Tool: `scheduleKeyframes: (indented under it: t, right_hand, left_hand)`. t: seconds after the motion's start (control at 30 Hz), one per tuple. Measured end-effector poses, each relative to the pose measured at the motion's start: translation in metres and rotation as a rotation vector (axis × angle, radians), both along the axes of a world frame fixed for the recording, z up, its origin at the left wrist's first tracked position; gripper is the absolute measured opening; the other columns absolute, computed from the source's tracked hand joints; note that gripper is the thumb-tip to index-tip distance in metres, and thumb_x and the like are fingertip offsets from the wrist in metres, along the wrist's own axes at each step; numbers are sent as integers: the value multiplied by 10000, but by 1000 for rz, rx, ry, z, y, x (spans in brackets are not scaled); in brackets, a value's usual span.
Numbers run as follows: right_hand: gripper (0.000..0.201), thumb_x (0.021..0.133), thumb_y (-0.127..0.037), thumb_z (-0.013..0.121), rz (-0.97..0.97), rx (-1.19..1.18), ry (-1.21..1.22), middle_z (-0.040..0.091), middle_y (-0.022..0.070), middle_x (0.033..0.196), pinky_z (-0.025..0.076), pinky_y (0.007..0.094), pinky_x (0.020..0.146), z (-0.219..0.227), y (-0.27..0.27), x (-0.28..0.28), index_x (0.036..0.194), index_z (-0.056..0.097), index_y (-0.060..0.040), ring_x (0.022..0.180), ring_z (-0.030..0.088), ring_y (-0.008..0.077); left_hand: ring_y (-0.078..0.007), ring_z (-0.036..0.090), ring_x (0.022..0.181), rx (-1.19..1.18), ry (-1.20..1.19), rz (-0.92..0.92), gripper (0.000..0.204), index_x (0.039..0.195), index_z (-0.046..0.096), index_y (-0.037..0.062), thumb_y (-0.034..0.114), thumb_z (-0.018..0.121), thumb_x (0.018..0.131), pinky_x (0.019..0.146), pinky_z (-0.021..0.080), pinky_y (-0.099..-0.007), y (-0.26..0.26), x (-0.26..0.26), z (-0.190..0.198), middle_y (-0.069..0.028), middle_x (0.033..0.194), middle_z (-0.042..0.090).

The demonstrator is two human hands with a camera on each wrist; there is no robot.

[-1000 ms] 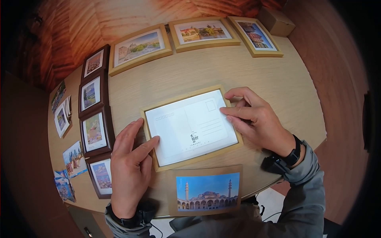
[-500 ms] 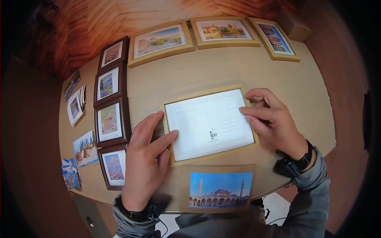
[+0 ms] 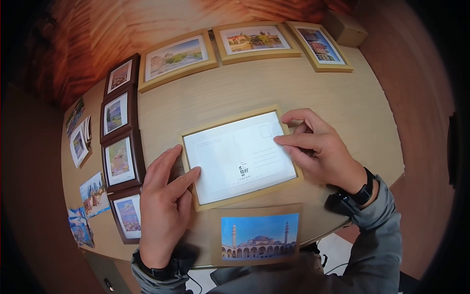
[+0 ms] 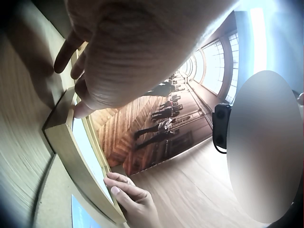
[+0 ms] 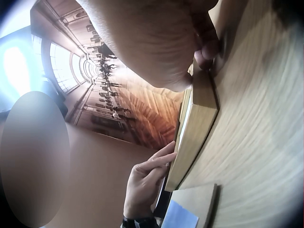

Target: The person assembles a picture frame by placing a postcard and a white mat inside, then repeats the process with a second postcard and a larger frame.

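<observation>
In the head view a light wooden picture frame (image 3: 230, 200) lies on the table, with a white postcard (image 3: 220, 171) inside it, printed back facing up. My left hand (image 3: 166, 201) is at the frame's left end, one straight finger touching the postcard's edge and another along the frame's outer side. At the opposite end my right hand (image 3: 320, 149) has its fingers curled over the frame's side, with fingertips at the postcard's edge. Nearest my body lies a brown card with a blue mosque picture (image 3: 259, 235). The wrist views show both hands at the frame's ends.
Dark brown frames with pictures (image 3: 122, 161) run along the left side. At the back stand light wooden frames (image 3: 178, 56) with landscape pictures and a small box (image 3: 345, 29). Loose postcards (image 3: 95, 193) lie near the table's left edge.
The head view swung slightly and came back. Both hands stay at the ends of the picture frame, and the postcard keeps its place inside it.
</observation>
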State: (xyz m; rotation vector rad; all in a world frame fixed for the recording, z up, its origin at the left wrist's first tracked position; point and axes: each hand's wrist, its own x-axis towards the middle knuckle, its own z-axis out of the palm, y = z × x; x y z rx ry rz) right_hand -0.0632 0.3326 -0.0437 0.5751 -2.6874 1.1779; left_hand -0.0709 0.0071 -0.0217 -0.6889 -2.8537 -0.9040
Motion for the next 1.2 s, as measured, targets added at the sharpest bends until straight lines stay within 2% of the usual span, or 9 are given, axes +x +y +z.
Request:
scheduleKeyframes:
  t: [0.67, 0.73, 0.93, 1.03, 1.2]
  right_hand:
    - [224, 870, 23, 768, -14, 33, 1, 627, 129, 1253, 554, 318, 738, 3, -1, 0, 1083, 815, -29, 838, 636, 202]
    - [226, 869, 24, 768, -14, 31, -2, 626, 128, 1254, 554, 318, 740, 3, -1, 0, 1083, 815, -31, 839, 635, 204]
    - [238, 865, 38, 764, -20, 16, -27, 622, 118, 1273, 548, 318, 759, 2, -2, 1, 1088, 809, -29, 854, 633, 211]
    - [240, 866, 45, 758, -22, 12, -22, 621, 119, 1277, 543, 315, 762, 1, -2, 0, 1091, 805, -26, 856, 632, 210]
    - [230, 869, 50, 754, -18, 12, -38, 618, 127, 1276, 540, 302, 744, 3, -1, 0, 1085, 800, -15, 870, 646, 200]
  left_hand:
    - [-425, 584, 1323, -1, -7, -6, 427, 1121, 806, 22, -125, 654, 750, 1116, 482, -452, -1, 0, 0, -244, 1416, 627]
    - [-398, 590, 1352, 17, -22, 19, 465, 1136, 806, 27, -163, 598, 766, 1139, 457, -431, 2, 1, 1, -221, 1439, 635]
    - [-399, 585, 1356, 10, -25, 10, 477, 1150, 807, 43, -149, 593, 770, 1138, 457, -428, 1, 1, 3, -220, 1445, 631]
    - [-429, 578, 1331, -2, 1, -23, 445, 1136, 804, 31, -118, 664, 741, 1108, 484, -463, -2, 0, 0, -245, 1430, 616]
    - [-412, 578, 1346, -2, -9, -7, 456, 1148, 803, 36, -125, 629, 758, 1123, 470, -450, 0, 0, 1, -231, 1442, 620]
